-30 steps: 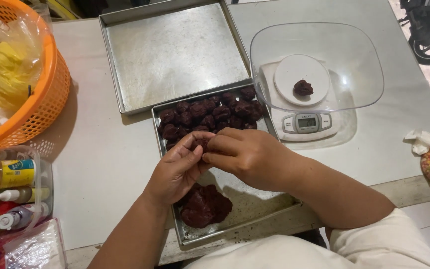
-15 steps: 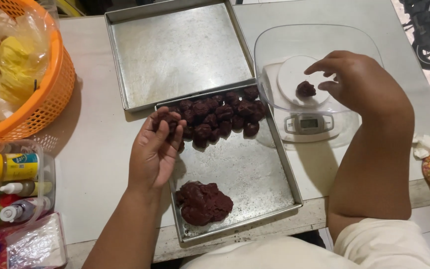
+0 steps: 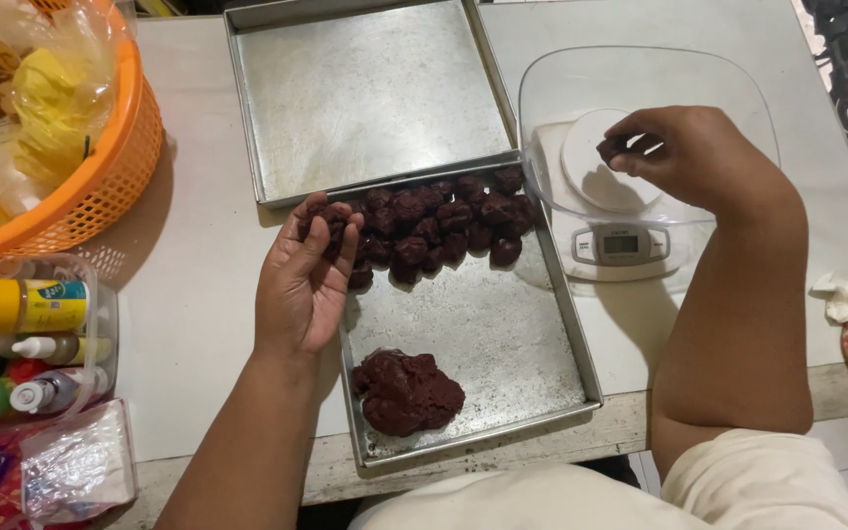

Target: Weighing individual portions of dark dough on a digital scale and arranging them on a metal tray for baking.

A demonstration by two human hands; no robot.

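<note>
The pale bench [image 3: 198, 255] carries two metal baking trays. The far tray [image 3: 365, 98] is bare metal. The near tray [image 3: 493, 334] butts against it and holds one large lump of dark dough [image 3: 406, 393] close to its front left corner, plus a cluster of portioned dough balls [image 3: 434, 221] along its rear edge; the balls overlap, so an exact count cannot be read, but there are roughly twenty. One orange mesh basket [image 3: 90, 186] stands at the left rear of the bench and contains bagged items in clear plastic. One kitchen scale [image 3: 620, 240] sits just right of the near tray, with one clear bowl [image 3: 640, 79] resting on its round white platform. One clear tub [image 3: 100, 324] at the left front holds several small squeeze bottles, at least five, with yellow, white, red and green showing. The left hand [image 3: 306, 280] lies palm up over the left end of the ball cluster, its grip loosely half open, fingers curled around one dough ball [image 3: 326, 218] at the fingertips. The right hand [image 3: 689, 152] is inside the bowl above the platform, its grip pinched closed between thumb and fingertips on one small dough piece [image 3: 609, 149].
</note>
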